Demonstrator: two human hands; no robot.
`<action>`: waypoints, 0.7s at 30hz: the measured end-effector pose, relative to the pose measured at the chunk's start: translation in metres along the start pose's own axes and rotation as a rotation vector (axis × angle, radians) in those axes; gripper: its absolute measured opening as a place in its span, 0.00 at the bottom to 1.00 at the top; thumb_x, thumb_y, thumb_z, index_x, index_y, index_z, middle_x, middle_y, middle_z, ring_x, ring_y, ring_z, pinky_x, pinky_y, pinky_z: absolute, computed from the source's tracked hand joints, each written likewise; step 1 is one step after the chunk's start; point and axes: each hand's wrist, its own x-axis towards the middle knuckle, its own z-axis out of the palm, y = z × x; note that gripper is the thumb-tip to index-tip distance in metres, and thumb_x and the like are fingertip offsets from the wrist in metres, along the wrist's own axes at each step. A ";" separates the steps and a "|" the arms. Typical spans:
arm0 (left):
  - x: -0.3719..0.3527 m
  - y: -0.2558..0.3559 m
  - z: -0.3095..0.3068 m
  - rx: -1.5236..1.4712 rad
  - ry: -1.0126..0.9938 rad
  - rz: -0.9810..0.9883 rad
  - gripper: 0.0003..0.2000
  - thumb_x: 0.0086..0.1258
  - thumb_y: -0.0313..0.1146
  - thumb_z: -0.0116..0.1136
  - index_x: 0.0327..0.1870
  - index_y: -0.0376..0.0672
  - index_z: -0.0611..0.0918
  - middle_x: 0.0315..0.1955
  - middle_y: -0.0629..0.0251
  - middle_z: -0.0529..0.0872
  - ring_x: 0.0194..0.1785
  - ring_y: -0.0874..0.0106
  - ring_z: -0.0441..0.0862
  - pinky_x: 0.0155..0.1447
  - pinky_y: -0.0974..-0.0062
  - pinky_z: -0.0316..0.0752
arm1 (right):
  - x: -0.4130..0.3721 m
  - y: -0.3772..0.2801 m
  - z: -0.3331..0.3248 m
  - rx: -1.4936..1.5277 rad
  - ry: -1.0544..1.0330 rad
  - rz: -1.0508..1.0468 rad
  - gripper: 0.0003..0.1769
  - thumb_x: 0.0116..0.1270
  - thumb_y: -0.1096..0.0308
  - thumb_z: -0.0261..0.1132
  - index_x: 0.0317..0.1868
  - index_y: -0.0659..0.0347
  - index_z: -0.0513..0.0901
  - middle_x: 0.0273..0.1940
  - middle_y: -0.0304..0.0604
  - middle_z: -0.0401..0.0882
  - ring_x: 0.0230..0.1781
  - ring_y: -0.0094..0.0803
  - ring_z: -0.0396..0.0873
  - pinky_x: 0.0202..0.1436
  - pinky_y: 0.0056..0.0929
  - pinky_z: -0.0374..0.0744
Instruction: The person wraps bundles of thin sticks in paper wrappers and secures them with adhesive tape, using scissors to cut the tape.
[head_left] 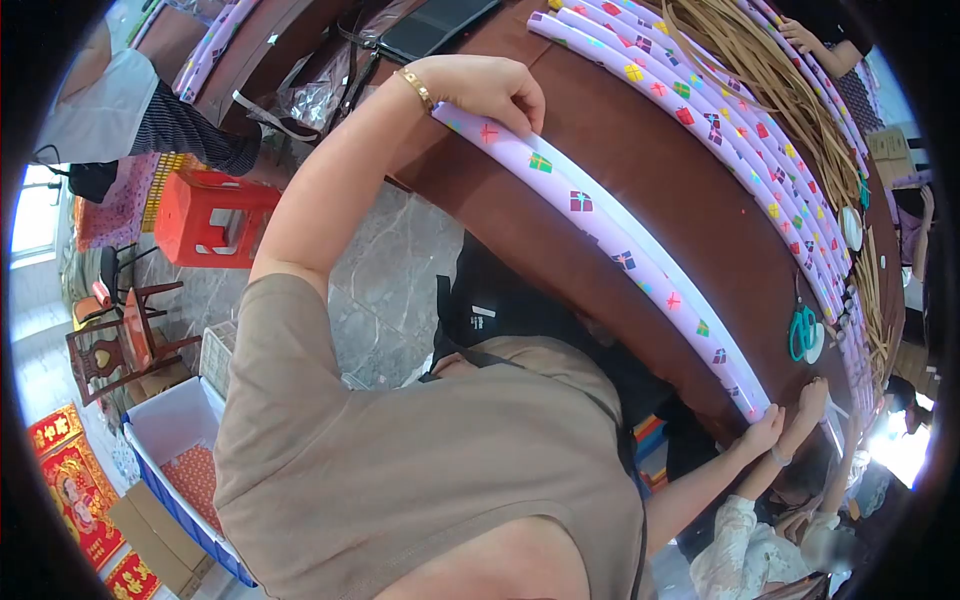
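Note:
A lilac roll of wrapping paper (640,268), printed with coloured gift boxes and bows, lies along the near edge of the brown table (640,170). My left hand (485,88), with a gold bracelet at the wrist, has its fingers curled down on the roll's upper-left end. At the lower-right end, my right hand (764,428) is closed around the tip of the roll. Just beyond it is another person's hand (815,395). Teal-handled scissors (802,332) and a white tape roll (815,343) lie on the table near that end.
Several similar printed rolls (690,125) lie across the table, with brown paper strips (790,100) behind them. A black tablet-like object (435,28) rests at the top. On the floor to the left stand a red stool (215,215) and a blue-and-white bin (150,425). Other people work around the table.

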 end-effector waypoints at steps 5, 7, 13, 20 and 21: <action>-0.001 -0.006 -0.001 -0.023 0.037 0.011 0.11 0.68 0.34 0.61 0.42 0.36 0.87 0.34 0.63 0.90 0.38 0.72 0.85 0.48 0.73 0.78 | 0.001 0.002 -0.001 0.003 -0.016 -0.012 0.30 0.75 0.61 0.60 0.68 0.77 0.71 0.69 0.55 0.73 0.66 0.39 0.73 0.71 0.34 0.67; 0.000 -0.004 0.002 -0.029 0.064 0.013 0.11 0.69 0.35 0.60 0.41 0.36 0.87 0.33 0.63 0.89 0.38 0.72 0.85 0.48 0.73 0.77 | -0.001 -0.001 0.000 -0.001 -0.001 0.000 0.30 0.75 0.60 0.59 0.68 0.77 0.71 0.69 0.55 0.73 0.66 0.40 0.73 0.71 0.34 0.67; 0.002 0.004 0.007 0.071 0.106 -0.015 0.12 0.70 0.36 0.60 0.41 0.35 0.87 0.32 0.61 0.89 0.37 0.71 0.85 0.47 0.70 0.78 | -0.004 -0.008 0.000 -0.043 -0.004 0.009 0.30 0.75 0.60 0.59 0.68 0.76 0.72 0.69 0.55 0.73 0.66 0.41 0.73 0.71 0.35 0.68; 0.000 -0.015 0.012 -0.033 0.156 0.104 0.12 0.70 0.36 0.61 0.41 0.34 0.87 0.32 0.61 0.90 0.37 0.72 0.85 0.47 0.72 0.78 | 0.000 0.000 0.000 -0.038 0.013 0.004 0.29 0.75 0.60 0.60 0.68 0.75 0.72 0.69 0.53 0.73 0.65 0.40 0.74 0.71 0.34 0.68; -0.001 -0.014 0.012 -0.045 0.174 0.116 0.12 0.70 0.36 0.62 0.41 0.34 0.87 0.33 0.62 0.90 0.37 0.72 0.85 0.47 0.72 0.78 | -0.001 0.000 0.001 -0.032 0.024 0.009 0.30 0.75 0.59 0.60 0.69 0.74 0.72 0.68 0.54 0.74 0.65 0.39 0.74 0.70 0.33 0.69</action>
